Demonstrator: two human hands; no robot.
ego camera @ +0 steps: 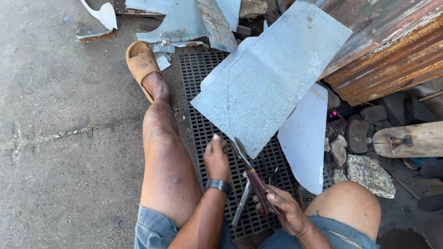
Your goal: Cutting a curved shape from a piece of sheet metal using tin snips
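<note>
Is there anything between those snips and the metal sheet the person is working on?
Nothing visible. The snips, held in the right hand, already have their blades at the near edge of the galvanised sheet. The left hand is beside that edge, left of the blades, not across them.

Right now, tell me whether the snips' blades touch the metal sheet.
Touching. The head view shows the tin snips, gripped by the right hand, with blades biting into the galvanized sheet's lower edge.

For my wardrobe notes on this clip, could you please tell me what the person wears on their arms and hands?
Both arms are bare, with no sleeves and no gloves. The left hand has a dark wristband with a grey metal clasp around its wrist. The right hand and its wrist carry nothing: no band, ring or glove is visible.
</note>
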